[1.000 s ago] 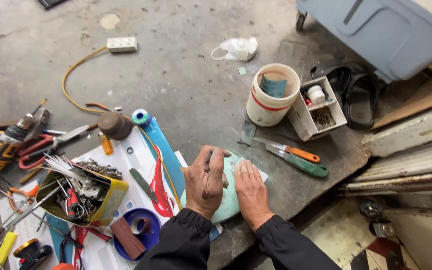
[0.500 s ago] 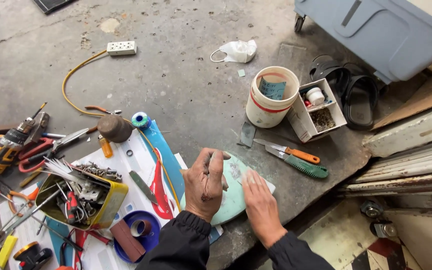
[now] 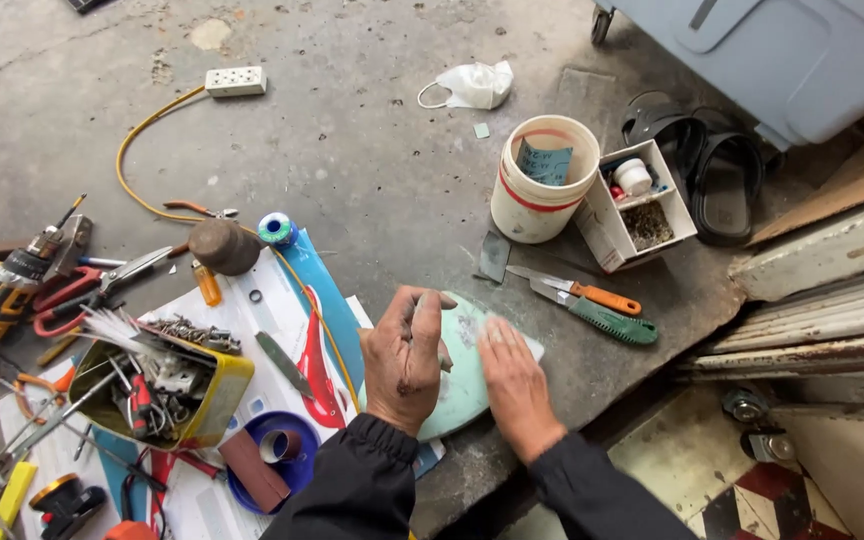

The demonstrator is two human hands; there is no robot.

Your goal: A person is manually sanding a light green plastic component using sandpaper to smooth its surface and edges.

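Fingers flat, right hand [image 3: 515,385], green disc [image 3: 467,370]

Pale green disc [image 3: 464,372]. White bucket [image 3: 542,180], red band. Orange-handled knife [image 3: 577,291], green-handled knife [image 3: 597,317]. Yellow tin [image 3: 217,400]. Yellow cable [image 3: 147,135]. Red-white checked tiles [image 3: 752,505].

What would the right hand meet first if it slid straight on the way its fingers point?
Probably the edge of the pale green plate it lies on, then bare concrete floor; the loose blade lies roughly further along that line, though depth is unclear.
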